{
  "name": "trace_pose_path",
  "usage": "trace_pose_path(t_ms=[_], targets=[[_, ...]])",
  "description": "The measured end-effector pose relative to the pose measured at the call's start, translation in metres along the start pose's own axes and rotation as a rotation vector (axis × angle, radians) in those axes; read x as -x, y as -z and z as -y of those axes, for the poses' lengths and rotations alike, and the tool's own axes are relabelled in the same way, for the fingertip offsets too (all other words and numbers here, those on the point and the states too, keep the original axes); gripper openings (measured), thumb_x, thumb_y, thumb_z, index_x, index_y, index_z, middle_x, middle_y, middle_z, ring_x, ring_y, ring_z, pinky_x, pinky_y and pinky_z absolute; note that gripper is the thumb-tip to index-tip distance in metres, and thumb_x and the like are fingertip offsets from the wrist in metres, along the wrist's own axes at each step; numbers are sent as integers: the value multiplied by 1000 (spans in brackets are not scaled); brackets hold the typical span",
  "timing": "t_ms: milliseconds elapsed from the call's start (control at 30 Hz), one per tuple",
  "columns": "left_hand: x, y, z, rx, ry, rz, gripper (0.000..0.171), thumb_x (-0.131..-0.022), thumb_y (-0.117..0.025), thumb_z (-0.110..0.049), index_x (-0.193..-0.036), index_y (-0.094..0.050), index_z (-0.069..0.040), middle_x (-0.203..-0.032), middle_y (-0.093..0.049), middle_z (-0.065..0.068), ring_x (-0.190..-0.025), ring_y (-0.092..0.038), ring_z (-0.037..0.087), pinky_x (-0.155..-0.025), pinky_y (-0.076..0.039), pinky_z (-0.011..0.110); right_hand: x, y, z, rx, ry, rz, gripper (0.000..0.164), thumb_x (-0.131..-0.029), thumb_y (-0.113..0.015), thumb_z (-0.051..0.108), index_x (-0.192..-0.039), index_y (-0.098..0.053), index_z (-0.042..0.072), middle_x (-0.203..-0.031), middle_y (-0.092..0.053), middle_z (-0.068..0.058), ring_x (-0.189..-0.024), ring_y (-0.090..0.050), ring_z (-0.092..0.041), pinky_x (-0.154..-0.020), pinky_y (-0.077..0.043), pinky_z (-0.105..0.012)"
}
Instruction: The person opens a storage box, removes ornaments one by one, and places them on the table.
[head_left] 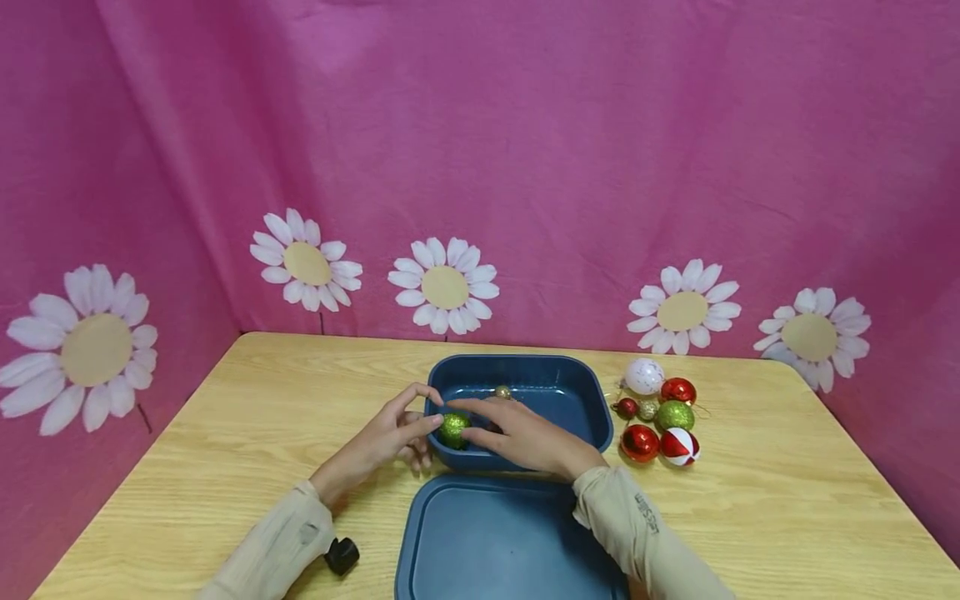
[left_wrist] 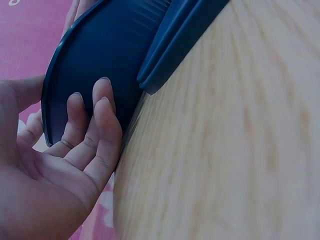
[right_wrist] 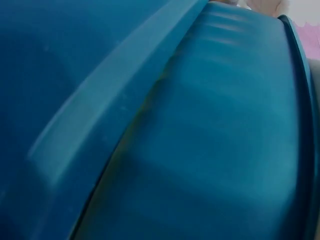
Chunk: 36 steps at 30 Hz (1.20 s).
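Note:
A green glitter bauble [head_left: 453, 431] sits in the left front corner of a dark blue rectangular box [head_left: 606, 417]. My left hand [head_left: 386, 437] is at the box's left wall, its thumb and index finger at the bauble's left side. In the left wrist view the other fingers [left_wrist: 102, 120] bend loosely beside the outer wall. My right hand [head_left: 521, 429] reaches over the front rim, thumb against the bauble's right side and fingers stretched above it. A small gold bauble [head_left: 502, 392] shows behind that hand, which hides part of the box's inside.
A matching blue lid [head_left: 510, 542] lies flat in front of the box. Right of the box is a cluster of several baubles: white [head_left: 644, 377], shiny red [head_left: 640, 443], green [head_left: 675, 415], red-and-white [head_left: 679, 447]. A small black object [head_left: 342, 556] is beside the left sleeve.

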<state>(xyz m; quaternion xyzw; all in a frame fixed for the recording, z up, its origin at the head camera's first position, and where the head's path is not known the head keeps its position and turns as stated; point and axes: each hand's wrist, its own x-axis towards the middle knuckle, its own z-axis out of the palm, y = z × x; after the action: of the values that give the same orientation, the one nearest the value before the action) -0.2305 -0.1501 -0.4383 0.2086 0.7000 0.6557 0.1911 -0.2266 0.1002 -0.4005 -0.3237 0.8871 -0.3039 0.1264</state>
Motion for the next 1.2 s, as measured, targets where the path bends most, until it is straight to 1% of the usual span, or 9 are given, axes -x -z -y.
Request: trace_pose_path(t_ms=[67, 133, 233, 367, 467, 567, 800, 1000, 1200], targets=[[1, 1, 0, -1, -1, 1, 43, -104, -55, -25, -136, -36, -5, -70, -61, 13, -61, -65, 22, -57, -58, 35, -1, 0, 1, 14, -14, 44, 47, -103, -43, 54, -149, -39, 44, -149, -45, 11, -140, -38, -16, -113, -34, -50], [1, 1, 2, 3, -4, 0, 45, -104, -55, -25, -137, -34, -3, -71, -61, 14, -61, -65, 22, -57, -58, 35, -2, 0, 0, 20, -12, 70, 46, -103, -41, 56, -148, -41, 45, -147, -47, 12, -139, -39, -15, -113, -33, -50], [2, 2, 4, 11, -6, -2, 45, -104, -55, -25, -137, -33, -2, -71, -61, 14, -60, -65, 22, -57, -58, 34, -3, -1, 0, 8, 5, 78, 43, -103, -42, 55, -141, -52, 37, -136, -55, 15, -129, -48, -11, -109, -38, -46], [3, 2, 5, 15, -14, -4, 44, -105, -54, -24, -137, -34, -2, -71, -61, 15, -60, -65, 22, -56, -58, 34, -5, -2, -2, -47, 34, 51, 33, -104, -51, 42, -128, -62, 22, -115, -64, 14, -109, -59, -7, -97, -49, -35], [2, 2, 5, 11, -18, -4, 43, -105, -54, -24, -137, -34, -2, -70, -61, 15, -60, -65, 21, -55, -58, 34, -5, -2, -5, -80, 44, 24, 26, -103, -56, 32, -122, -64, 17, -107, -67, 12, -103, -63, -7, -90, -52, -30], [2, 1, 5, 11, -12, -5, 43, -105, -54, -24, -137, -34, -3, -70, -61, 15, -59, -65, 21, -55, -57, 33, -4, -2, -6, -87, 40, 10, 25, -102, -58, 30, -120, -65, 14, -105, -68, 10, -102, -64, -10, -87, -53, -30], [0, -1, 4, 21, -5, 8, 43, -105, -54, -25, -137, -34, -3, -71, -62, 13, -59, -65, 20, -55, -58, 34, -1, -1, -5, -86, 5, -12, 25, -101, -60, 31, -120, -66, 16, -104, -68, 9, -98, -64, -10, -84, -53, -30], [0, 0, 3, 7, -11, 9, 43, -105, -53, -26, -137, -35, -4, -70, -62, 13, -59, -66, 20, -56, -58, 34, -2, -1, -6, -89, 24, -52, 26, -100, -63, 28, -120, -66, 12, -105, -69, 3, -96, -65, -11, -81, -55, -30], [0, 1, 3, 5, -17, 11, 43, -105, -53, -25, -137, -34, -3, -70, -62, 13, -59, -65, 20, -55, -58, 32, -2, -1, -8, -92, 34, -83, 29, -98, -66, 26, -120, -66, 9, -106, -69, 2, -95, -65, -11, -79, -55, -29]])
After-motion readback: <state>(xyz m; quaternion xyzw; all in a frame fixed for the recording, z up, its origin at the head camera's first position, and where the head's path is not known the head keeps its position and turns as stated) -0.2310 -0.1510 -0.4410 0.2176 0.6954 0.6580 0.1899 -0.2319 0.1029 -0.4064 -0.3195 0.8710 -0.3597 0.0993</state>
